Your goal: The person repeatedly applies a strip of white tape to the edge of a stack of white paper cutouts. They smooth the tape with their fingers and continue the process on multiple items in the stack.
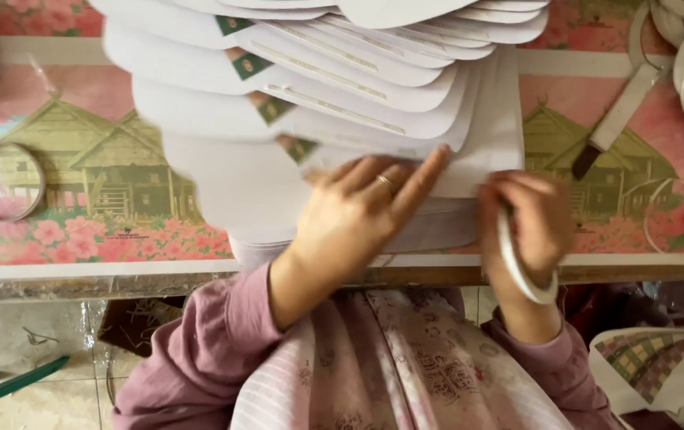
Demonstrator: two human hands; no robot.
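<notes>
A fanned stack of white card cut-outs (334, 87) is lying on the table, spreading from the top edge of the view down toward the near table edge. Each piece is showing a rounded edge, and several are carrying a small green corner patch along the left side of the fan. The pieces are overlapping like shingles; the left part is blurred. A narrow white strip (517, 267) is curving in a loop just right of the stack's lower end, hanging past the table edge.
</notes>
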